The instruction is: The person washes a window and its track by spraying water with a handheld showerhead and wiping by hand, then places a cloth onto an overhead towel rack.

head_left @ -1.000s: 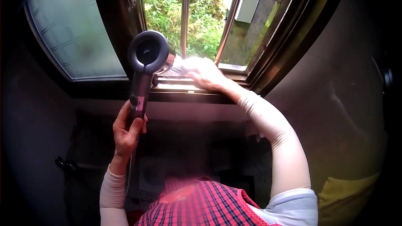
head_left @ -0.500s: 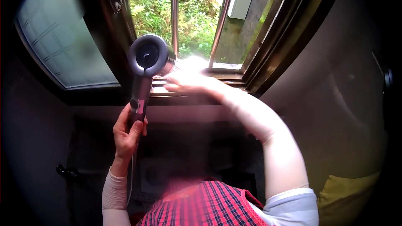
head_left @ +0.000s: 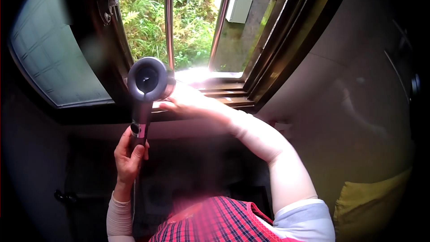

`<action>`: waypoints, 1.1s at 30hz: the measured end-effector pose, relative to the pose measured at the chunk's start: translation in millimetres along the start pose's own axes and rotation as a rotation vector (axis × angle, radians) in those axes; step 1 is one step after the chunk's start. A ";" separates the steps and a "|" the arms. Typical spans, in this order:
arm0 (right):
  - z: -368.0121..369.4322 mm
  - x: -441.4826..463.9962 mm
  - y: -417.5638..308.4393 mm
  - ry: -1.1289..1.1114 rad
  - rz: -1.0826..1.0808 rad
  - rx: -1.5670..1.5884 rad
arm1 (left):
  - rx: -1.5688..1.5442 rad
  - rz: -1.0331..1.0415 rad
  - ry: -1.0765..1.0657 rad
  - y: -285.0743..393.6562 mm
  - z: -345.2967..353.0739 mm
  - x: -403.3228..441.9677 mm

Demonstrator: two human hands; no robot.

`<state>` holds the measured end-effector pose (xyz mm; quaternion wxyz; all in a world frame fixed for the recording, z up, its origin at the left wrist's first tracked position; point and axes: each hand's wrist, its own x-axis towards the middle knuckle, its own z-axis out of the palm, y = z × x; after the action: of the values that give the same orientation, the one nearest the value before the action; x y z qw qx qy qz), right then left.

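We see a hair dryer [head_left: 143, 103] held upright, its handle [head_left: 141, 118] wrapped by the curled left hand [head_left: 129, 157], its smooth, ring-shaped head [head_left: 149, 79] above that hand. Beside the head is the right hand [head_left: 192, 103]; glare obscures its fingers, so we cannot tell whether they pinch anything. Beyond stand metal window bars [head_left: 169, 27].

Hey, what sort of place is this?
Probably a room in a home, though it's too dark to tell which. Metal bars stand in a window frame with greenery outside, and the left hand holds a hair dryer.
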<state>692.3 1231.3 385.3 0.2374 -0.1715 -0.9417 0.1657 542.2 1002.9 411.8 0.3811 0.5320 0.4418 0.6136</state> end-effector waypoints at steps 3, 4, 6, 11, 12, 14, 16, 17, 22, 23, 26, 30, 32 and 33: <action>-44.3 -63.8 14.3 -0.153 0.180 -0.325 | -0.014 -0.003 -0.029 -4.6 0.9 4.4; -61.1 -86.9 17.9 -0.055 0.141 -0.402 | -0.014 -0.007 -0.035 -5.9 1.0 6.3; -87.1 -114.1 11.5 0.001 0.255 -0.541 | -0.025 -0.005 -0.056 -8.4 1.7 12.1; -90.3 -102.2 -8.4 0.072 0.413 -0.730 | -0.063 0.006 -0.085 -16.7 4.6 21.2; -87.3 -90.7 0.0 -0.018 0.488 -0.597 | -0.056 0.005 -0.078 -17.3 6.9 22.5; -66.1 -76.0 31.8 -0.029 0.270 -0.291 | -0.044 0.004 -0.074 -17.7 14.4 25.7; -58.0 -62.4 37.7 -0.048 0.068 -0.374 | -0.075 0.008 -0.097 -20.2 18.6 28.9; -55.8 -61.3 41.1 -0.059 -0.032 -0.413 | -0.091 0.009 -0.108 -21.5 20.7 30.1; -98.0 -65.1 -5.1 -0.486 0.611 -0.517 | -0.227 -0.008 -0.214 -24.4 33.8 38.9; -100.6 -63.7 7.7 -0.640 0.793 -0.595 | -0.233 -0.007 -0.226 -24.9 37.3 41.2; -73.3 -76.5 27.2 -0.167 0.707 -0.588 | -0.259 0.000 -0.245 -23.6 44.0 44.4; -48.4 -53.8 28.4 -0.091 0.479 -0.474 | -0.277 0.001 -0.239 -28.0 45.2 45.4; -51.1 -47.1 20.9 -0.137 0.499 -0.421 | -0.282 -0.006 -0.233 -30.7 44.9 46.3; -51.5 -46.2 19.5 -0.162 0.511 -0.391 | -0.281 -0.010 -0.229 -32.7 43.4 46.1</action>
<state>761.3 1241.9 402.5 0.0752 -0.4307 -0.8980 0.0493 578.4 1062.5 397.3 0.5025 0.5377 0.3081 0.6028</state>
